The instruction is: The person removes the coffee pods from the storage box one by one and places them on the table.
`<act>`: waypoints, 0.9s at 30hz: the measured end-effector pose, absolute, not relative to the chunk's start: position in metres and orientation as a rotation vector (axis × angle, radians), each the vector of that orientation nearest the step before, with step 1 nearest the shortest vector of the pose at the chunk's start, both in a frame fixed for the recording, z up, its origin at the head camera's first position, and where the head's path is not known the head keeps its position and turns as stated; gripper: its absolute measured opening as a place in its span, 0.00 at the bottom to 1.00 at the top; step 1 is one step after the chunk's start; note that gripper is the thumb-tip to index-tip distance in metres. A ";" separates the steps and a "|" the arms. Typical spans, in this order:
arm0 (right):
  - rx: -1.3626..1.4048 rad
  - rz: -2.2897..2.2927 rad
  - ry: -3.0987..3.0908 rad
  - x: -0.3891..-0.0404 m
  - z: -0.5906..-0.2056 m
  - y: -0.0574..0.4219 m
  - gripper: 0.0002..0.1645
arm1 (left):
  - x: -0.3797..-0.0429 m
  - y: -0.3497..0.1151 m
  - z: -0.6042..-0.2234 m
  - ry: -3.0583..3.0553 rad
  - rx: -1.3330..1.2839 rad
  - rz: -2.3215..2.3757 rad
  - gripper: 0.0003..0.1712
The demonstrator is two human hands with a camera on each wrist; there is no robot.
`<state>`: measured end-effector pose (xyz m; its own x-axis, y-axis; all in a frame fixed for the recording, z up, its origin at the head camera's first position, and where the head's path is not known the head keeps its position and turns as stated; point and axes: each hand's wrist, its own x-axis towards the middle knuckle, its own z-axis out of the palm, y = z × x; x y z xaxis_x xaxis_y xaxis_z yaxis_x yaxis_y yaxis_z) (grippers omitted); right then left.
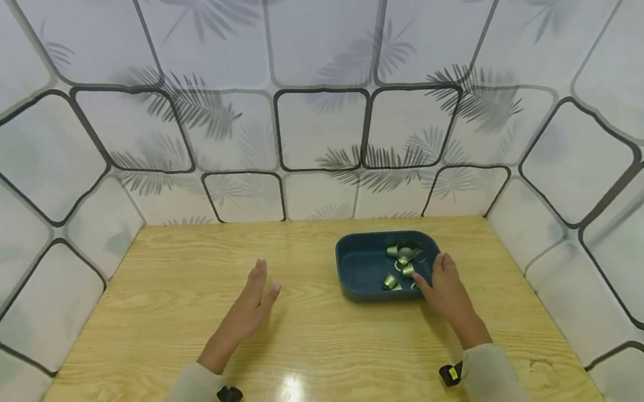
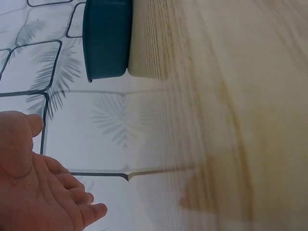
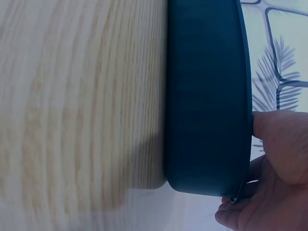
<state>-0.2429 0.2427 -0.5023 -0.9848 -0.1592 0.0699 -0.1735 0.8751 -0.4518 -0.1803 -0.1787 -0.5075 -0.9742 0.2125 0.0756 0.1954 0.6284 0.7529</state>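
A dark blue rectangular tray stands toward the back right of the table. Several small green metallic coffee capsules and some thin round rings lie in its right half. My right hand grips the tray's right end, thumb over the rim and fingers on the outside of the end wall; the right wrist view shows the thumb at the rim. My left hand hovers over the table left of the tray, holding nothing, fingers extended and thumb apart.
The light wooden table meets patterned cloth walls at the back and both sides. The tray is close to the back wall. A small black wrist camera sits at the left cuff, another black camera at the right.
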 end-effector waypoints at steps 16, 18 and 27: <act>0.318 0.731 -3.028 -0.225 -0.499 0.222 0.52 | -0.178 -0.170 -0.509 2.824 0.368 1.273 0.44; 0.320 0.738 -3.031 -0.223 -0.499 0.220 0.52 | -0.178 -0.169 -0.510 2.823 0.363 1.284 0.43; 0.346 0.685 -3.027 -0.218 -0.502 0.212 0.51 | -0.176 -0.165 -0.511 2.825 0.344 1.268 0.43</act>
